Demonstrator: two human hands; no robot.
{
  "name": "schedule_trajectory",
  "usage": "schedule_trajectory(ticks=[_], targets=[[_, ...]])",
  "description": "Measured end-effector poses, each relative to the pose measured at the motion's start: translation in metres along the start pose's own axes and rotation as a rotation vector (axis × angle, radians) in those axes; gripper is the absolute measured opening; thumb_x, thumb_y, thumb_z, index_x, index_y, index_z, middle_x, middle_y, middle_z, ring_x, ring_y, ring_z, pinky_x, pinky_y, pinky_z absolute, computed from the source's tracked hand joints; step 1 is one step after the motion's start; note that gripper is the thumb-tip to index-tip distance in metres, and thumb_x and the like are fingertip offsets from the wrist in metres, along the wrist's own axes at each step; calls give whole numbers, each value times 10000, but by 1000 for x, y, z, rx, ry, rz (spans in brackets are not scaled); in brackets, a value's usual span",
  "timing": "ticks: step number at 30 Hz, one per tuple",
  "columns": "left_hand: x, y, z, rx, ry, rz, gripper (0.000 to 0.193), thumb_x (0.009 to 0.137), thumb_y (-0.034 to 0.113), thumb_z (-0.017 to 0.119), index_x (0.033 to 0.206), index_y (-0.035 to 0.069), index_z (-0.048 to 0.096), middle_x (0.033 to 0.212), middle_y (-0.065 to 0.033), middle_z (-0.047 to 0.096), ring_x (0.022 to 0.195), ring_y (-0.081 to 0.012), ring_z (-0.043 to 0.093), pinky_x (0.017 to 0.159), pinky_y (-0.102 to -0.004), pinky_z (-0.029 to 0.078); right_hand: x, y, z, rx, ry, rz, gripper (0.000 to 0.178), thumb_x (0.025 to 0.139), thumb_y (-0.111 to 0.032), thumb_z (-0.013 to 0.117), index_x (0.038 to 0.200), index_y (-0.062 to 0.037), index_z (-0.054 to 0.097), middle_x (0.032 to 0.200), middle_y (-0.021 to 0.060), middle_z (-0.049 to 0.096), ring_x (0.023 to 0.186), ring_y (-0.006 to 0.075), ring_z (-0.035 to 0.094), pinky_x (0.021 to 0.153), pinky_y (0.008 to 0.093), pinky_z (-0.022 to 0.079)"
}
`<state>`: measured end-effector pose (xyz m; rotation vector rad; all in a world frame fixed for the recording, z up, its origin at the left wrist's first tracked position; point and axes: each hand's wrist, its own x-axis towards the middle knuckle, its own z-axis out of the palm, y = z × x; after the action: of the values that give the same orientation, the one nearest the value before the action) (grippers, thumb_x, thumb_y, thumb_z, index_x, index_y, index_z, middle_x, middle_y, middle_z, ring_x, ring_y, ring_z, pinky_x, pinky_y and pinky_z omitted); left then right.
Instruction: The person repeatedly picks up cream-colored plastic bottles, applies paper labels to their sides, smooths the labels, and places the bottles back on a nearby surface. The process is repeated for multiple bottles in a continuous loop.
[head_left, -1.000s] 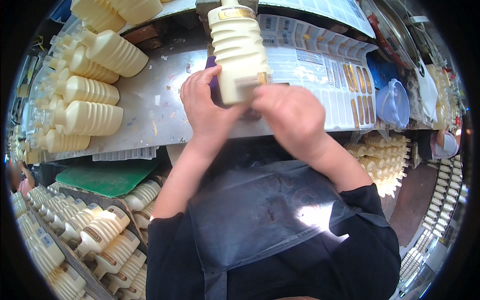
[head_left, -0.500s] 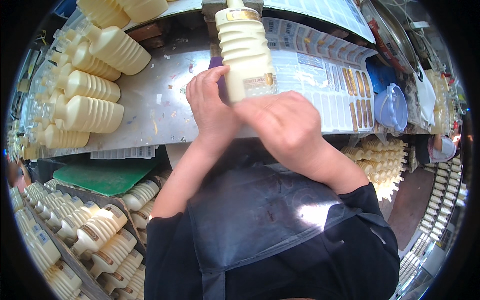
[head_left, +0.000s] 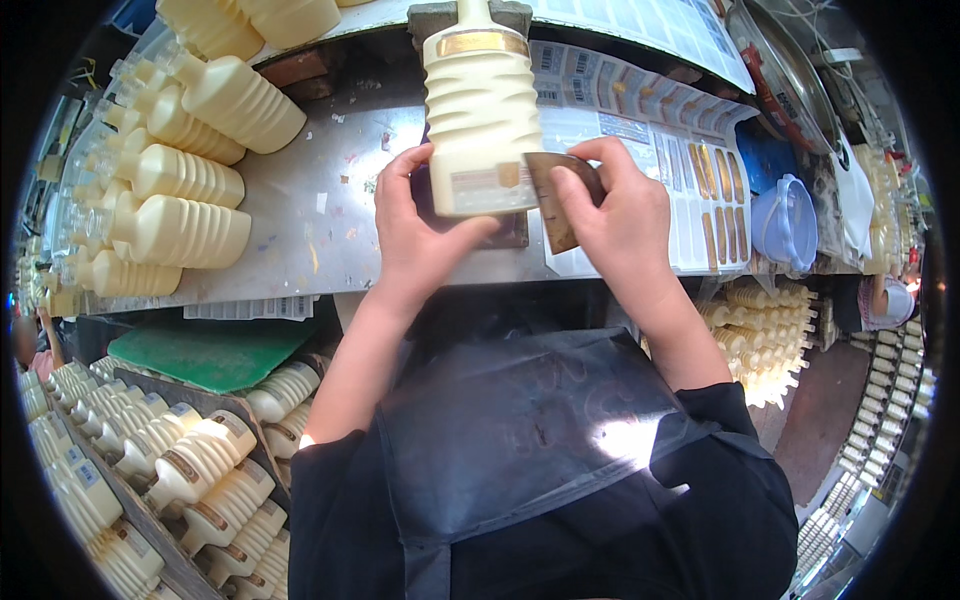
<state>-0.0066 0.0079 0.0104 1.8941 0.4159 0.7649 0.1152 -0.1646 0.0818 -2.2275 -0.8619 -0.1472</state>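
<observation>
A cream plastic bottle (head_left: 483, 100) with wavy ridges lies with its neck away from me, on a small dark-based stand. It bears a gold label (head_left: 482, 42) near its shoulder and a clear printed label (head_left: 478, 190) low on its front. My left hand (head_left: 420, 225) grips the bottle's lower left side, thumb by its base. Pinched in my right hand (head_left: 625, 215) is a flat brown scraper (head_left: 556, 205), its edge at the lower right side of the bottle, beside the label. Whether it touches the bottle, I cannot tell.
Several cream bottles (head_left: 190, 175) are stacked at the left of the metal table (head_left: 290, 215). Label sheets (head_left: 640, 100) lie to the right, near a lilac bucket (head_left: 785, 225). Below left are a green board (head_left: 205, 352) and crated labelled bottles (head_left: 200, 455).
My right hand has moved right, off the bottle's lower front, and the scraper now shows. My left thumb has dropped from the bottle's side to its base. The bottle has shifted slightly left.
</observation>
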Motion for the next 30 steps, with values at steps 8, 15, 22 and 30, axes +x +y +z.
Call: schedule_trajectory(ticks=[8, 15, 22, 30], targets=[[4, -8, 14, -424, 42, -169, 548, 1002, 247, 637, 1398, 2, 349, 1341, -170, 475, 1249, -234, 473, 1128, -373, 354, -8, 13, 1, 428, -60, 326, 271, 944, -234, 672, 1133, -52, 604, 652, 92, 643, 594, 169, 610, 604, 345, 475], [-3, -7, -1, -421, -81, -149, 675, 895, 192, 749, 1422, 11, 368, 1369, -146, 488, 1310, -233, 469, 1148, -391, 351, -2, 3, -1, 256, -184, 126, 186, 941, -194, 647, 1096, -96, 614, 677, 167, 653, 639, 387, 671, 601, 456, 508], [2, 7, 13, 259, 54, 195, 798, 664, 192, 922, 1332, 76, 501, 1290, -108, 584, 1247, -288, 553, 1148, -482, 350, 0, -36, 5, 89, -111, -150, 126, 923, -115, 641, 1044, -80, 645, 689, 161, 683, 582, 337, 677, 570, 407, 523], [2, 13, 6, 385, 79, 280, 776, 641, 247, 924, 1293, 99, 532, 1246, -80, 617, 1225, -271, 587, 1168, -553, 283, 6, -47, -13, -50, -128, 14, 92, 926, -109, 640, 1014, -84, 637, 629, 132, 651, 568, 333, 670, 547, 415, 513]])
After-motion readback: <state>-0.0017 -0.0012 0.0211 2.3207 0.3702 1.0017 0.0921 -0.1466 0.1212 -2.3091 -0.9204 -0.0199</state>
